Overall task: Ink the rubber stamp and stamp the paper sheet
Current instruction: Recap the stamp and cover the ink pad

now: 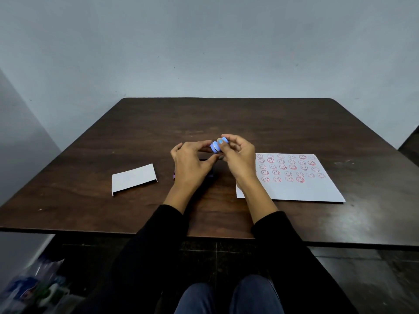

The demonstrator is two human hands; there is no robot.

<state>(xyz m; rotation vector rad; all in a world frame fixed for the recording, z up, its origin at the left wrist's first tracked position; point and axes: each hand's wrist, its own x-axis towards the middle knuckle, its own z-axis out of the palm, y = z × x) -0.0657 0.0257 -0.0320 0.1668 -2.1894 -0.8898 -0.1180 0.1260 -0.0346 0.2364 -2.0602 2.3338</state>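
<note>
A small round blue rubber stamp (217, 145) is held above the dark wooden table (158, 123), lying on its side. My right hand (238, 157) pinches its right end between thumb and fingers. My left hand (192, 164) touches its left end with the fingertips. The white paper sheet (301, 189) lies to the right of my hands, covered with several rows of red smiley prints. Under my left hand a dark object with a purple edge (174, 176) peeks out, mostly hidden; I cannot tell what it is.
A folded white card (133, 179) lies on the table to the left of my hands. The table's near edge runs below my forearms. Bags and clutter (34, 288) sit on the floor at the lower left.
</note>
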